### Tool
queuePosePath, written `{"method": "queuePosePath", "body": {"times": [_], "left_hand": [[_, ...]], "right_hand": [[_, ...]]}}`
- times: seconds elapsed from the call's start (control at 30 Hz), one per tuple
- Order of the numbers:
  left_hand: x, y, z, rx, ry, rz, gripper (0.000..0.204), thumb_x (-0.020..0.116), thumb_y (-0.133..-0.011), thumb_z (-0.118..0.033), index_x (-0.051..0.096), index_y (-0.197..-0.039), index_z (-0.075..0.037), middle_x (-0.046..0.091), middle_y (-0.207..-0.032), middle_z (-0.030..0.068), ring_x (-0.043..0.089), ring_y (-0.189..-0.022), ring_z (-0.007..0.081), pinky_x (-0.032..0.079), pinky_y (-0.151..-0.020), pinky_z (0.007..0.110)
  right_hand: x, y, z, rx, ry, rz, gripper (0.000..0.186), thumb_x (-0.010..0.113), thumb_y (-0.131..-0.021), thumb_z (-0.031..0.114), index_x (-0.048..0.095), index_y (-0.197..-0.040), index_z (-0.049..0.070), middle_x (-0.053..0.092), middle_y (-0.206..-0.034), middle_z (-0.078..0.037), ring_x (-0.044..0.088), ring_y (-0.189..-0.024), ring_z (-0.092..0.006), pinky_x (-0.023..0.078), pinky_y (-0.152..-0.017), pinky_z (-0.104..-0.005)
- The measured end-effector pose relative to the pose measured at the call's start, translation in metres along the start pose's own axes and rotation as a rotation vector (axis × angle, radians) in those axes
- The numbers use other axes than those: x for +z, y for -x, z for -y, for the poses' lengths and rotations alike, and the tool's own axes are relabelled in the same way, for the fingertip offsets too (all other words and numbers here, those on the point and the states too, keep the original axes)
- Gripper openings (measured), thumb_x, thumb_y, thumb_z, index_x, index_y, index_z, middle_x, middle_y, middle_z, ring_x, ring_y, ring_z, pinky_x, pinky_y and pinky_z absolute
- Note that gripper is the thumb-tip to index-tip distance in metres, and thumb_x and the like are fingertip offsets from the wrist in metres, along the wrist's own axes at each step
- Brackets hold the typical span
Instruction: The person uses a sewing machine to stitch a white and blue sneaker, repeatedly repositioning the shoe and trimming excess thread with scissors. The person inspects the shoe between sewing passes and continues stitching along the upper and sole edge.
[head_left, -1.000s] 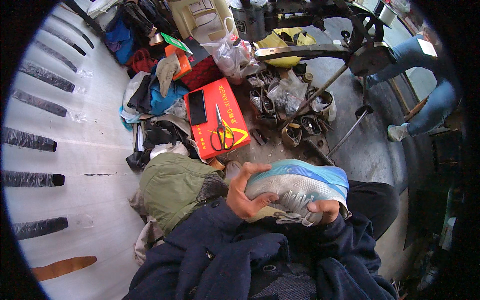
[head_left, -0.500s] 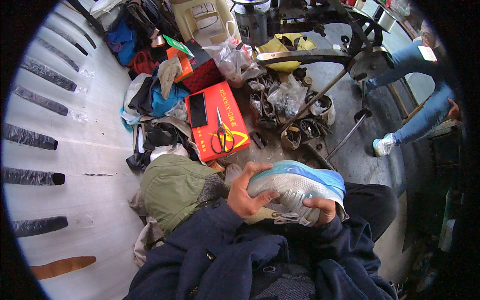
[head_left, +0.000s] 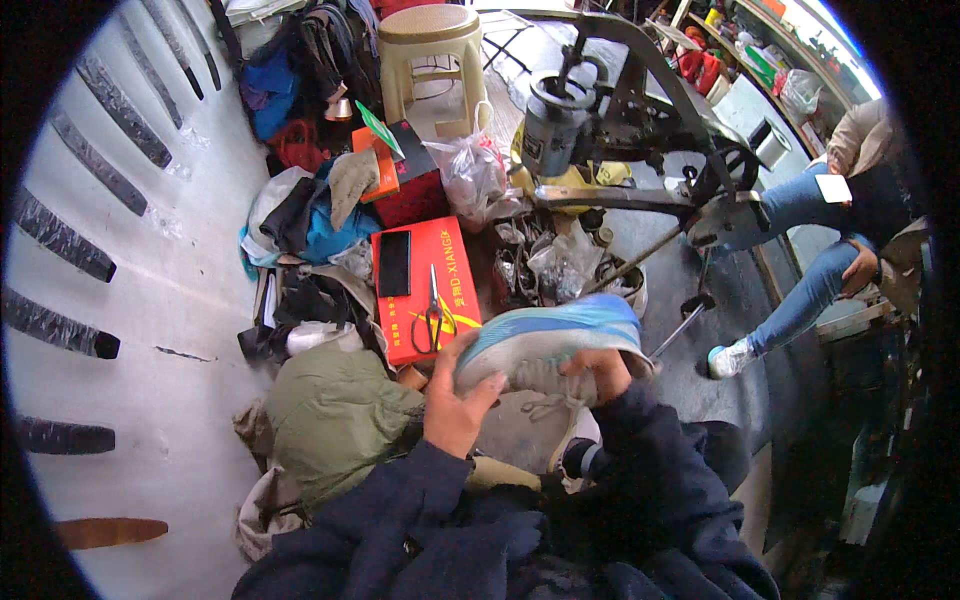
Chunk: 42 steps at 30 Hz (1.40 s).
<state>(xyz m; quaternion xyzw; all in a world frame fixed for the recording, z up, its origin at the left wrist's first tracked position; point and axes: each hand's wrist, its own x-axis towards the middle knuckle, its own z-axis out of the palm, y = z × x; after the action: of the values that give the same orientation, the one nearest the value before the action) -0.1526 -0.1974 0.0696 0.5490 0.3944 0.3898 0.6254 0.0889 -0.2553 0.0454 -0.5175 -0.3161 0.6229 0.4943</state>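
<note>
A sneaker (head_left: 540,335), pale grey with a blue sole, is held on its side in both hands, slightly blurred. My left hand (head_left: 460,400) grips its left end, thumb along the lower side. My right hand (head_left: 600,372) is closed on the laced part near the right end. Just beyond the shoe lies a red box (head_left: 410,330), with a black phone (head_left: 394,263) and black-handled scissors (head_left: 434,312) on top.
A black iron machine (head_left: 690,205) stands beyond the shoe. Shoes and bags (head_left: 520,260) pile beneath it. A green garment (head_left: 335,425) lies at left. A plastic stool (head_left: 425,70) is behind. A seated person (head_left: 825,290) in jeans is at right.
The view has tilted up, showing more stool and machine. The shoe and my hands have moved up, exposing pale material beneath. The other person's foot has shifted.
</note>
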Motion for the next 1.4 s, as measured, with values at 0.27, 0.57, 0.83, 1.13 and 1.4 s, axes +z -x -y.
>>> {"method": "queuePosePath", "body": {"times": [0.27,0.57,0.83,1.13,1.4], "left_hand": [[-0.01,-0.043,0.014,-0.018,0.171,-0.365,0.07,0.061,-0.09,-0.008,0.033,-0.154,-0.003,0.044,-0.145,0.0168,0.049,-0.13,0.0286,0.042,-0.111,0.041],[-0.016,-0.105,0.022,0.123,0.279,-0.518,0.071,0.05,-0.094,-0.012,0.024,-0.16,-0.01,0.033,-0.157,0.0147,0.038,-0.143,0.0332,0.03,-0.119,0.047],[-0.007,-0.133,0.029,0.216,0.389,-0.401,0.07,0.051,-0.093,-0.012,0.027,-0.159,-0.006,0.033,-0.156,0.0144,0.037,-0.143,0.0283,0.026,-0.121,0.042],[0.009,-0.129,0.007,0.307,-0.135,-0.327,0.066,0.052,-0.09,-0.009,0.035,-0.154,0.001,0.039,-0.153,0.0155,0.038,-0.142,0.027,0.026,-0.121,0.041],[0.009,-0.138,-0.04,0.366,-0.406,-0.27,0.052,0.058,-0.09,-0.008,0.049,-0.141,0.0,0.049,-0.144,0.014,0.044,-0.136,0.0259,0.03,-0.118,0.039]], "right_hand": [[0.007,-0.179,0.026,-0.256,0.367,0.524,0.018,0.065,-0.09,0.014,0.075,-0.099,0.001,0.074,-0.1,-0.008,0.068,-0.097,-0.0199,0.05,-0.093,-0.0343],[0.043,-0.271,0.073,-0.444,0.611,0.842,0.021,0.066,-0.093,0.015,0.075,-0.105,0.0,0.074,-0.105,-0.011,0.068,-0.106,-0.0205,0.049,-0.097,-0.0333],[0.008,-0.232,0.091,-0.569,0.785,0.625,0.015,0.07,-0.088,0.011,0.076,-0.1,0.005,0.073,-0.102,-0.008,0.068,-0.1,-0.0228,0.049,-0.094,-0.0333],[-0.026,-0.21,0.056,-0.015,0.023,0.352,0.021,0.072,-0.084,0.019,0.074,-0.094,0.0,0.071,-0.09,-0.005,0.064,-0.088,-0.0148,0.049,-0.085,-0.0319],[-0.024,-0.194,0.046,0.045,-0.654,0.314,0.029,0.066,-0.077,0.012,0.069,-0.102,-0.004,0.07,-0.095,-0.011,0.069,-0.086,-0.0219,0.055,-0.084,-0.0356]]}}
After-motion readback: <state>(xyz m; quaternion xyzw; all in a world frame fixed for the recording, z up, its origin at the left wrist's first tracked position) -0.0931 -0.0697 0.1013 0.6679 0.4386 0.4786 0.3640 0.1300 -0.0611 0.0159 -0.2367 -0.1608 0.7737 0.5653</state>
